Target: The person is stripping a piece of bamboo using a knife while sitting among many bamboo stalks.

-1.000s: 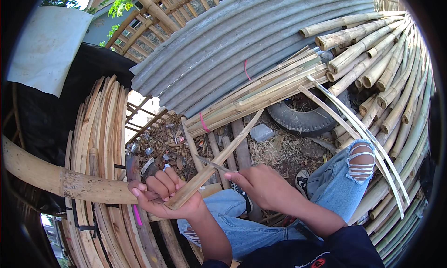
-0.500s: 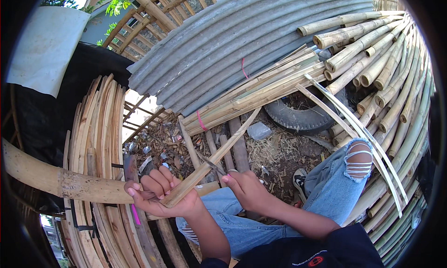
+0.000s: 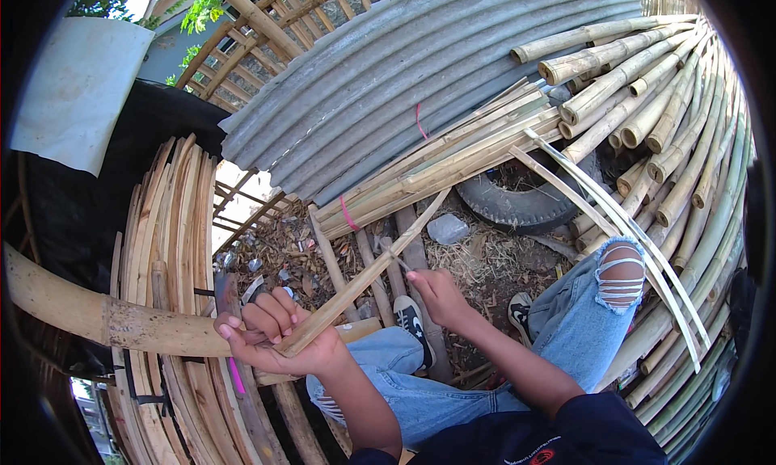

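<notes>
My left hand [image 3: 303, 340] is closed around the lower end of a flat split bamboo strip [image 3: 356, 284], which slants up and away to the right. The thick bamboo pole [image 3: 153, 326] runs behind that hand. My right hand [image 3: 440, 298] grips a small knife [image 3: 400, 260], its handle mostly hidden by the fingers. The narrow blade lies against the strip, past its middle toward the far end.
A tied bundle of bamboo slats [image 3: 440, 162] lies ahead, by an old tyre [image 3: 517, 210] and corrugated sheeting [image 3: 436, 57]. Bamboo poles [image 3: 638, 85] pile up at right, with two pale strips [image 3: 622, 214] nearby. Split lengths [image 3: 174, 223] stack at left.
My right hand and the knife have moved away from me along the strip, toward its far end. My left hand keeps its hold in nearly the same place.
</notes>
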`<control>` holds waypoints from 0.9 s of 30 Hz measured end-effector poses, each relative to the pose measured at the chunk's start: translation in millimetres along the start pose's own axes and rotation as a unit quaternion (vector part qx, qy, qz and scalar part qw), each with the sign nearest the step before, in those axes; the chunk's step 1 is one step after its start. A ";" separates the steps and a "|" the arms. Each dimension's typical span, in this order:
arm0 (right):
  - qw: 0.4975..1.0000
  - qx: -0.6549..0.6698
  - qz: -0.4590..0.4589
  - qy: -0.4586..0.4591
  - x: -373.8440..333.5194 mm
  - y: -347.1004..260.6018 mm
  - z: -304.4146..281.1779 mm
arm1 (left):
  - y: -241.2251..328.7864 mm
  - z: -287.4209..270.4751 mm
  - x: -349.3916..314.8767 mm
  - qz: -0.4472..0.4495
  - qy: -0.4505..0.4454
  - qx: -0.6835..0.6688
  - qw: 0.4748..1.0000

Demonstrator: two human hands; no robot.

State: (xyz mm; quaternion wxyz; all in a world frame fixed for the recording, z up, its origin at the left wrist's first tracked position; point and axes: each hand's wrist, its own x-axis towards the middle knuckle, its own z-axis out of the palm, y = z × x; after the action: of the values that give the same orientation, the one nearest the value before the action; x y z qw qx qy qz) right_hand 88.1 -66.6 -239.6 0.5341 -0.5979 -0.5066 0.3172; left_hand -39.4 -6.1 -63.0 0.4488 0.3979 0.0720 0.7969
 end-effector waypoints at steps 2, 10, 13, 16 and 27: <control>0.983 0.003 0.143 0.117 20.8 54.4 3.6 | 1.4 3.2 -2.0 -0.004 0.009 -0.002 1.000; 0.984 0.001 0.139 0.113 31.3 67.4 -12.9 | 0.6 -3.5 -0.9 0.010 -0.015 -0.003 1.000; 0.997 -0.040 -0.013 0.068 7.5 36.7 15.4 | -0.8 -2.6 2.0 0.013 -0.018 -0.005 1.000; 0.982 0.028 0.097 0.159 33.5 102.5 35.3 | 1.0 -0.2 3.1 0.011 -0.011 0.000 1.000; 0.898 0.283 0.243 0.235 16.7 108.9 -1.5 | 1.8 -0.4 0.0 0.013 -0.009 0.001 1.000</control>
State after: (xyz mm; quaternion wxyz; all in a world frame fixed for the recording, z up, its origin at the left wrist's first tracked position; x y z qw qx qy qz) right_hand 123.3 -42.2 -341.1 0.6903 -0.5834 -0.0945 0.4174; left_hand -40.9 -7.0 -62.4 0.4386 0.4065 0.0637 0.7990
